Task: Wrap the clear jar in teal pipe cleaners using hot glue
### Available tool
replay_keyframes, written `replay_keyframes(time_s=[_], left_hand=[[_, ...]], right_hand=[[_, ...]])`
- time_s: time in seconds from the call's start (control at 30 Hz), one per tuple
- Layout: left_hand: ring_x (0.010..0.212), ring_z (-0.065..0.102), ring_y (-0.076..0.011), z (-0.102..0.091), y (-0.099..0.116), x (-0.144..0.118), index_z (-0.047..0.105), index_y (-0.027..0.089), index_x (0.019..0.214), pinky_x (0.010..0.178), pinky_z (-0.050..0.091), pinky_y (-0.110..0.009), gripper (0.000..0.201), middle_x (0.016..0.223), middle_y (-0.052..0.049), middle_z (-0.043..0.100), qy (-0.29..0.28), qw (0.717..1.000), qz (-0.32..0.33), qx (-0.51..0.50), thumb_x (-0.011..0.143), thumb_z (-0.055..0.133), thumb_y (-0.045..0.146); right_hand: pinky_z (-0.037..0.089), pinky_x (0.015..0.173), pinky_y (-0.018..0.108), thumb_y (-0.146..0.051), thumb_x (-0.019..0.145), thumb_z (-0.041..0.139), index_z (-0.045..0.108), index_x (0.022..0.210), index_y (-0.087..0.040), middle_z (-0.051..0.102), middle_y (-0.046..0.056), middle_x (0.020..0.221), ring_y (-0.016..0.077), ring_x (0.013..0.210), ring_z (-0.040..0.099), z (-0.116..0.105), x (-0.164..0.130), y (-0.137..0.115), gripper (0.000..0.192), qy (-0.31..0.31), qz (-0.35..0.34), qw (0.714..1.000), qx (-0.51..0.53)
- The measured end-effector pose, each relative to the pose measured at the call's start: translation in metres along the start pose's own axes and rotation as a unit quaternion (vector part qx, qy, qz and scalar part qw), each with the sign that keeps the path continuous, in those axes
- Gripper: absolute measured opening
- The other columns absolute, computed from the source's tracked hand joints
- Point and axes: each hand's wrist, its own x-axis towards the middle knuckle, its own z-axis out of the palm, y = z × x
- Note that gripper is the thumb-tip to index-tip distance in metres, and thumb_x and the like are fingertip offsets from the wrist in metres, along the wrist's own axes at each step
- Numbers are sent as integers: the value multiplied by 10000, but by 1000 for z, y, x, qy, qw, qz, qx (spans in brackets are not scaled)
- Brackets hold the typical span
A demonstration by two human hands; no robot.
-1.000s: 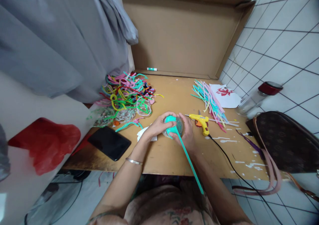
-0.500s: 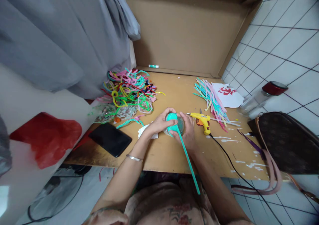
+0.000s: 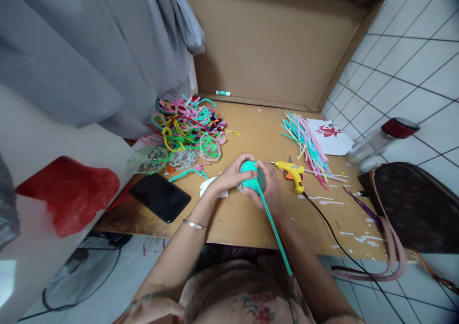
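Between both hands, above the table, is a clear rounded piece [image 3: 247, 167] whose near side is covered by a teal coil. A straight teal pipe cleaner [image 3: 274, 228] runs from that coil down past the table edge to my lap. My left hand [image 3: 234, 174] grips the left side, its thumb pressed on the coil. My right hand [image 3: 269, 185] wraps round the right side, with the fingers at the far edge and the thumb underneath. A white piece of paper [image 3: 208, 184] lies beside my left wrist. The underside of the rounded piece is hidden.
A yellow glue gun [image 3: 294, 174] lies right of my hands, its cord trailing off the table. Pastel pipe cleaners [image 3: 304, 139] and a bottle [image 3: 380, 142] are behind it; a bag [image 3: 412, 204] sits far right. Left are tangled pipe cleaners [image 3: 186, 123] and a black phone [image 3: 159, 197].
The whole view has shifted slightly. Both hands keep about the same hold on the rounded piece, and the teal pipe cleaner still hangs toward my lap.
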Motion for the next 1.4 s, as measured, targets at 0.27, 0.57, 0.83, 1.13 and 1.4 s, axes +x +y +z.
replay_keyframes(time_s=[0.27, 0.57, 0.83, 1.13, 1.4], left_hand=[[829, 474, -131, 0, 0, 1, 485, 186, 1044, 702, 418, -235, 404, 944, 5, 496, -2, 1000, -1, -4, 713, 661, 336], [844, 480, -135, -1, -4, 1, 478, 190, 1062, 732, 423, -243, 414, 962, 4, 494, -2, 1000, 9, 2, 721, 653, 347], [886, 484, -149, 0, -3, 2, 480, 190, 1038, 760, 438, -248, 408, 945, 4, 498, 8, 1000, 9, 4, 698, 656, 333], [844, 472, -138, 2, -4, 3, 463, 197, 1030, 732, 427, -241, 431, 921, 13, 490, 12, 1000, 1, -2, 679, 666, 345], [856, 463, -139, 2, -4, 3, 465, 193, 1032, 734, 426, -239, 424, 931, 8, 477, 8, 1000, 0, -5, 687, 658, 346]], right_hand=[[452, 1017, 526, -515, 865, 536, 331, 1427, -214, 551, 149, 1283, 303, 1206, 534, 1, -1, 2, 670, 1, 3, 1000, 0], [439, 1015, 511, -486, 863, 519, 376, 1388, -213, 551, 137, 1278, 297, 1201, 528, -2, -1, -2, 609, 1, 10, 1000, -3], [416, 1028, 513, -472, 852, 531, 350, 1414, -209, 554, 136, 1290, 305, 1218, 511, 0, -2, -1, 646, 11, 3, 1000, -11], [406, 1030, 508, -448, 833, 564, 296, 1446, -221, 577, 123, 1259, 301, 1200, 512, 0, -2, 3, 706, -1, 3, 1000, -11], [432, 1000, 522, -454, 855, 538, 316, 1445, -223, 588, 122, 1222, 299, 1160, 538, -1, 2, -3, 671, 23, -2, 1000, -14]])
